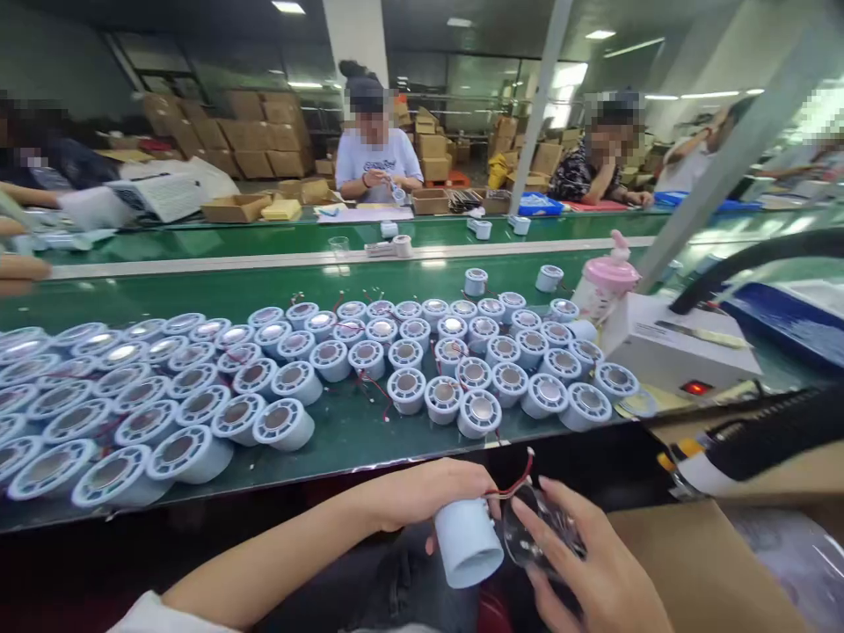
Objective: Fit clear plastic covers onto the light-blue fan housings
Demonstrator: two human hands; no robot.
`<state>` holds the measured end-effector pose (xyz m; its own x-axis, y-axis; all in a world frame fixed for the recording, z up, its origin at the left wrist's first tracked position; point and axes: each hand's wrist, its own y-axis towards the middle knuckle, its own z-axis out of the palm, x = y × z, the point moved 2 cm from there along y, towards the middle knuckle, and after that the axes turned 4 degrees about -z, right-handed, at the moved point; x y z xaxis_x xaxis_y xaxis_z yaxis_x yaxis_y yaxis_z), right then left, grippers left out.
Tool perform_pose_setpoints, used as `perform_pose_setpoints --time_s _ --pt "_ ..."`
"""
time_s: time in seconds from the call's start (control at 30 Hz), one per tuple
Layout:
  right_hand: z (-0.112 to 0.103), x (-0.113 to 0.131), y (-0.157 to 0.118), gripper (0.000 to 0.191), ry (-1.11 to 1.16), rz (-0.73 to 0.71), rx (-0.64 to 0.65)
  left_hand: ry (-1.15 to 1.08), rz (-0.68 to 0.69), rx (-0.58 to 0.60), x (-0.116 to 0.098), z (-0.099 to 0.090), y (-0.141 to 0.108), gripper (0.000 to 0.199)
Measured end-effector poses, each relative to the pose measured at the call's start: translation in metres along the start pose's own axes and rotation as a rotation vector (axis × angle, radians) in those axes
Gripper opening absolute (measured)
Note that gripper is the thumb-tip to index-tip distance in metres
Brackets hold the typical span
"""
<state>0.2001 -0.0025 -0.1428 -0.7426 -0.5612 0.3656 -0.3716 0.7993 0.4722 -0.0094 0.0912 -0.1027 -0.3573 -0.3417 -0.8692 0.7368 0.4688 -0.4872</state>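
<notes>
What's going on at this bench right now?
The left hand holds a pale blue cylindrical housing with its open end tipped downward and red wires trailing from it. Beside it, the right hand holds a clear, rounded part. Many similar housings stand on the green bench, and a person across handles a small pale part.

Through my camera I see a pale blue, hollow cup (pixel 467 542) in my left hand (pixel 439 492), tilted, its open end facing down towards me. Thin red wires (pixel 518 486) with a white tip stick out near its top. Just beside it, my right hand (pixel 597 558) holds a clear, glossy piece (pixel 524 534), partly hidden by fingers.
</notes>
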Motion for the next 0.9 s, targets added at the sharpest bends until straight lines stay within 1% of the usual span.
perform_pose_setpoints --time_s 0.03,0.07,0.13,0.2,0.27,0.33,0.37,0.43,0.5,0.53,0.6,0.7,0.73,0.77,0.83,0.9 --pt "0.003 0.003 0.008 0.063 -0.063 -0.011 0.014 0.145 0.042 0.018 -0.005 0.004 0.004 0.035" --pt "0.003 0.004 0.014 0.062 -0.096 0.005 0.033 0.29 0.104 0.01 -0.011 0.008 0.005 0.031" --pt "0.001 0.006 0.023 0.055 -0.114 0.068 0.084 0.533 0.225 -0.066 -0.018 0.014 0.006 0.024" --pt "-0.004 0.008 0.025 0.047 -0.082 0.137 0.106 0.673 0.272 -0.15 -0.019 0.018 0.006 0.022" --pt "-0.009 0.011 0.024 0.048 -0.125 0.159 0.074 0.712 0.262 -0.206 -0.015 0.02 0.008 0.023" --pt "-0.014 0.016 0.024 0.052 -0.242 0.124 0.022 0.686 0.259 -0.221 -0.01 0.019 0.012 0.025" --pt "-0.015 0.018 0.024 0.054 -0.301 0.104 0.001 0.648 0.237 -0.204 -0.007 0.017 0.015 0.027" --pt "-0.016 0.019 0.024 0.057 -0.374 0.086 -0.014 0.551 0.152 -0.133 -0.003 0.014 0.02 0.032" --pt "-0.014 0.015 0.023 0.058 -0.365 0.094 0.014 0.501 0.116 -0.079 -0.002 0.013 0.022 0.034" --pt "-0.012 0.012 0.023 0.056 -0.329 0.105 0.046 0.513 0.136 -0.078 -0.003 0.013 0.023 0.033" --pt "-0.009 0.005 0.021 0.045 -0.181 0.161 0.138 0.585 0.224 -0.132 -0.005 0.015 0.022 0.028" --pt "-0.007 -0.001 0.018 0.019 0.186 0.342 0.253 0.614 0.303 -0.249 -0.004 0.017 0.022 0.022" --pt "-0.008 -0.001 0.018 0.01 0.307 0.401 0.258 0.591 0.319 -0.273 -0.002 0.017 0.023 0.024" --pt "-0.009 -0.001 0.017 0.007 0.411 0.451 0.243 0.56 0.337 -0.284 0.0 0.017 0.024 0.032" --pt "-0.012 0.0 0.016 0.021 0.569 0.524 0.187 0.507 0.376 -0.277 0.007 0.016 0.028 0.055" --pt "-0.013 0.0 0.014 0.028 0.692 0.596 0.118 0.492 0.43 -0.254 0.014 0.015 0.033 0.068"
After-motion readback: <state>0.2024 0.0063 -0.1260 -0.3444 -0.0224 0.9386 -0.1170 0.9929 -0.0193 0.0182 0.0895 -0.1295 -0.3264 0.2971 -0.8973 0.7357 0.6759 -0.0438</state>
